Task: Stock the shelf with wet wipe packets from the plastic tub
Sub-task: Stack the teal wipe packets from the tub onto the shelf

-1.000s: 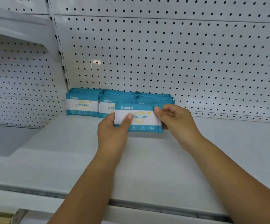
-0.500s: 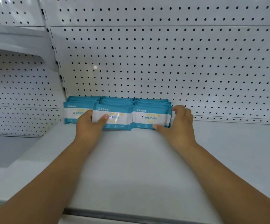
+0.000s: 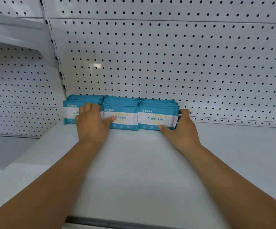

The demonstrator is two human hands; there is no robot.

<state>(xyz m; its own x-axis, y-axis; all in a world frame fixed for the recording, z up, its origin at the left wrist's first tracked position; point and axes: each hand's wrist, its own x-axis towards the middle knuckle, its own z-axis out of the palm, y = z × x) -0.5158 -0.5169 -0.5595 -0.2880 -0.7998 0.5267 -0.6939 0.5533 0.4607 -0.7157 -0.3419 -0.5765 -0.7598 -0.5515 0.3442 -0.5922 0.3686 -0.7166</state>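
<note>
Starting at the left: three rows of teal-and-white wet wipe packets (image 3: pixel 120 103) stand upright, side by side, at the back of the white shelf (image 3: pixel 134 166), against the pegboard panel (image 3: pixel 167 63). My left hand (image 3: pixel 91 124) sits where the left row (image 3: pixel 70 111) meets the middle row (image 3: pixel 125 118), fingers bent over the top edges, thumb flat on the middle row's front packet. My right hand (image 3: pixel 182 129) clasps the outer end of the right row (image 3: pixel 157 119): thumb at the front lower edge, fingers curled round the side.

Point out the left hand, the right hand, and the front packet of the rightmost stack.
left hand (image 3: pixel 92 125), head view, back of the hand.
right hand (image 3: pixel 182 130), head view, back of the hand.
rightmost front packet (image 3: pixel 157 119), head view, white label band.
</note>
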